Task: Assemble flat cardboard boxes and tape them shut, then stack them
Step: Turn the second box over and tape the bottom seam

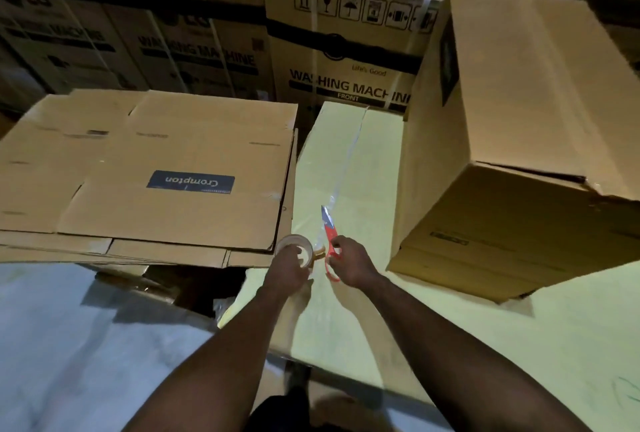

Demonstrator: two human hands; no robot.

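Taping of middle box nearly done, strip along its seam. Left hand curled round tape roll, right hand gripping red scissors beside it. Stacked at right, finished boxes; unassembled at left, cardboard pile.

A tall wall of big brown cardboard cartons fills the back of the room, stacked one on top of another. The middle carton says "WASHING MACHINE" and "FRONT" in black letters. A wide black band runs across it. A thin white strap goes up and down over it. Near its top is a row of little black pictures, one a glass, one an umbrella. The cartons on the left sit in dark shade. The smooth pale grey floor is brighter.
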